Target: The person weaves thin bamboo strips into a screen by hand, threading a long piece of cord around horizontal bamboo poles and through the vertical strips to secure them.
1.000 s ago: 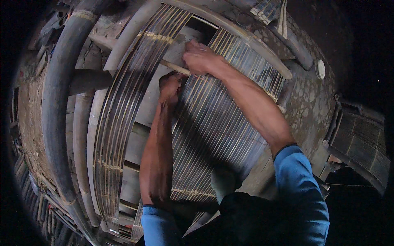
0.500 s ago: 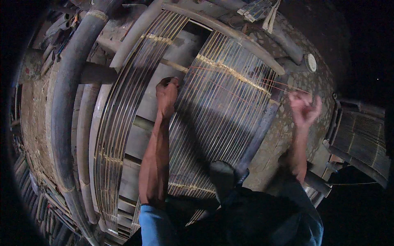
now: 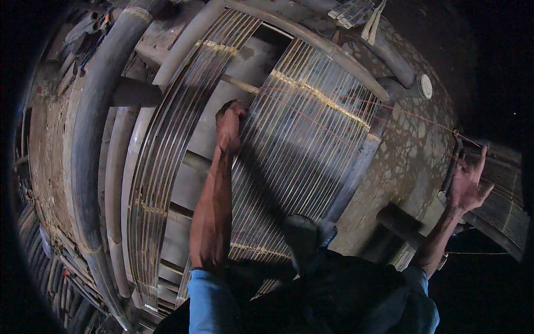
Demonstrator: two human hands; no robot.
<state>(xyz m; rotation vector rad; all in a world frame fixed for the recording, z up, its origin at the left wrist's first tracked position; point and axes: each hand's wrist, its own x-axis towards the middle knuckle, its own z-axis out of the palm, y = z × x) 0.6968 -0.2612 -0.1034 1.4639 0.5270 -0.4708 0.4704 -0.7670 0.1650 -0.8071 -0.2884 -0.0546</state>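
Observation:
Before me lies a panel of thin slats (image 3: 300, 150), bound crosswise by pale lashing bands (image 3: 320, 96). A thin reddish cord (image 3: 428, 119) is threaded across the slats and stretches out past the right edge to my right hand (image 3: 466, 186). That hand is raised well to the right, one finger pointing up at the cord's end and the thumb held apart; the cord appears hooked on the fingertip. My left hand (image 3: 229, 119) is closed at the panel's left edge, close to a crossbar (image 3: 239, 83). Shadow hides what its fingers grip.
A narrower strip of slats (image 3: 167, 150) runs along the left, beside thick bamboo poles (image 3: 89, 145). A wooden bar (image 3: 311, 39) crosses the panel's far end. At right are stony ground (image 3: 414, 145), a pole with a pale round end (image 3: 425, 86) and another slatted piece (image 3: 503, 178).
My right hand has moved outward to the right and slightly down, drawing the reddish cord out longer and straighter. My left hand has stayed almost in place.

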